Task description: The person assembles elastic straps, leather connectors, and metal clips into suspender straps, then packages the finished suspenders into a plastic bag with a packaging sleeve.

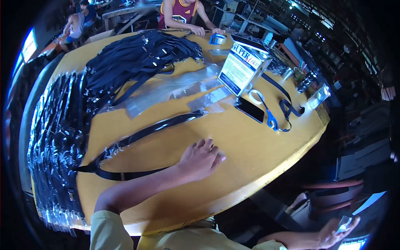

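Observation:
My left hand (202,156) rests palm down on the yellow table, fingers loosely bent and apart, with nothing visible in it. Just beyond it a black strap (154,130) lies partly inside a clear plastic sleeve. A loose length of black strap (121,175) runs from its left end and goes out of sight at my left forearm. Off the table's edge at lower right, my right hand (329,234) holds a small clear, shiny piece (344,224) between its fingers; its exact kind I cannot make out.
Black straps (141,54) are heaped at the back left, beside a stack of plastic-wrapped straps (56,146). Flat clear sleeves (154,93), a SUPER box (239,68), a phone (250,110), scissors (271,118) and a tape roll (255,96) lie about. Opposite stands a person (179,14).

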`<state>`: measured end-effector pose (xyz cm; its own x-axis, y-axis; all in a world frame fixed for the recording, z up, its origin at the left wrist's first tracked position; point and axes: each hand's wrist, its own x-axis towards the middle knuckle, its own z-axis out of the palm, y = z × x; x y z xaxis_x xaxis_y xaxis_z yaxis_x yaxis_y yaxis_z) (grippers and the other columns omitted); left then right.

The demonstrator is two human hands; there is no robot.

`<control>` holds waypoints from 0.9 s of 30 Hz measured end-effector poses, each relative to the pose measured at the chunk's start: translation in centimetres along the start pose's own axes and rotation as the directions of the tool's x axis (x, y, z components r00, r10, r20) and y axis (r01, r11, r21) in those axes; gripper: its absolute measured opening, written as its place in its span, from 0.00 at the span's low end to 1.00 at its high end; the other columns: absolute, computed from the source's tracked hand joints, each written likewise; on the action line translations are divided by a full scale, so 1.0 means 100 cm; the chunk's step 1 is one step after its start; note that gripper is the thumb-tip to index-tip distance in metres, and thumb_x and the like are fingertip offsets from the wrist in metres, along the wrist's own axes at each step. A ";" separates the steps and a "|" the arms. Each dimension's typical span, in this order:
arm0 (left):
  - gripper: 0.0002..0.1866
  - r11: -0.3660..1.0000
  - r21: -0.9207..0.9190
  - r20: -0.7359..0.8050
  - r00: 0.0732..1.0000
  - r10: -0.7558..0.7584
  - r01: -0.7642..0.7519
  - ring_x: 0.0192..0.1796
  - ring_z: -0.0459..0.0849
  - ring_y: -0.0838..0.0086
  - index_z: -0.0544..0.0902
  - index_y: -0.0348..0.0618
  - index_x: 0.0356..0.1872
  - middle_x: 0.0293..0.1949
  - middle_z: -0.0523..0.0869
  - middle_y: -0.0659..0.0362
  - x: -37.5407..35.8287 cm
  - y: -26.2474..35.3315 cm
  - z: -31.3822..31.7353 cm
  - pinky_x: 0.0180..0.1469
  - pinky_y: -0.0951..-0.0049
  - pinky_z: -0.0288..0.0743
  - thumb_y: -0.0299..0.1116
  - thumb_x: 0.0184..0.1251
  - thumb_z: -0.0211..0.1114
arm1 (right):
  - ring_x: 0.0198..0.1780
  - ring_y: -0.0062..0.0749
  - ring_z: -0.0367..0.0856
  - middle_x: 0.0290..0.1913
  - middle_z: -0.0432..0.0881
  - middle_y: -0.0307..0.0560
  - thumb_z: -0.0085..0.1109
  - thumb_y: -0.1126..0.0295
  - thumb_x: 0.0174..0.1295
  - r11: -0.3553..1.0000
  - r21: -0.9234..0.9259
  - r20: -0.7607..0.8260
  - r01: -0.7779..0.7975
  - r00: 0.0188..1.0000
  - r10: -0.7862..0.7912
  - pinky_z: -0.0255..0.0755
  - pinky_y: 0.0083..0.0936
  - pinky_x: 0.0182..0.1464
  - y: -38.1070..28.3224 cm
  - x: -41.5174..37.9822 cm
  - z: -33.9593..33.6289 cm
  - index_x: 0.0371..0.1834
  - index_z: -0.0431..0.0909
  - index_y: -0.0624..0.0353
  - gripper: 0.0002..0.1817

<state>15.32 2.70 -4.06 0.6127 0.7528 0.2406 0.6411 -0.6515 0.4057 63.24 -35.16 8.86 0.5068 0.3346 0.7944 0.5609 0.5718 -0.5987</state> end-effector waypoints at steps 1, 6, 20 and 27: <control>0.19 1.000 -0.023 0.002 1.000 0.012 -0.012 0.55 0.83 0.52 0.84 0.42 0.50 0.50 0.81 0.48 0.002 0.003 0.001 0.56 0.51 0.78 0.48 0.77 0.57 | 0.56 0.36 0.79 0.65 0.73 0.51 0.67 0.52 0.61 1.000 -0.024 0.005 0.008 1.000 -0.007 0.72 0.39 0.63 -0.003 0.011 -0.035 0.77 0.62 0.62 0.44; 0.20 0.999 -0.039 0.062 0.998 0.009 -0.006 0.52 0.83 0.56 0.83 0.42 0.51 0.48 0.81 0.51 0.000 0.009 -0.002 0.55 0.53 0.77 0.48 0.73 0.62 | 0.45 0.29 0.78 0.63 0.75 0.52 0.66 0.55 0.65 0.896 -0.381 0.025 0.228 0.971 -0.236 0.76 0.32 0.50 -0.100 0.009 -0.076 0.77 0.61 0.63 0.41; 0.17 0.997 -0.079 0.097 0.995 0.002 0.006 0.49 0.85 0.50 0.75 0.42 0.48 0.48 0.82 0.49 0.000 -0.001 -0.004 0.50 0.49 0.80 0.39 0.68 0.69 | 0.39 0.26 0.85 0.43 0.84 0.43 0.71 0.77 0.47 0.940 -0.198 0.210 -0.278 0.925 0.317 0.78 0.18 0.39 -0.005 0.007 0.189 0.65 0.73 0.64 0.36; 0.16 0.781 -0.611 0.200 0.980 -0.004 0.128 0.38 0.87 0.66 0.72 0.38 0.47 0.38 0.85 0.50 -0.002 0.000 -0.032 0.45 0.64 0.80 0.40 0.76 0.65 | 0.30 0.10 0.79 0.33 0.86 0.37 0.78 0.82 0.53 0.733 -0.158 0.796 -0.662 0.353 0.491 0.64 0.11 0.29 0.080 -0.058 0.331 0.65 0.76 0.59 0.34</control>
<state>13.77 2.84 -1.27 0.6905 0.7211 0.0577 0.2967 -0.3551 0.8865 43.12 -7.68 2.85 -0.0669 0.9954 0.0679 0.1792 0.0789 -0.9806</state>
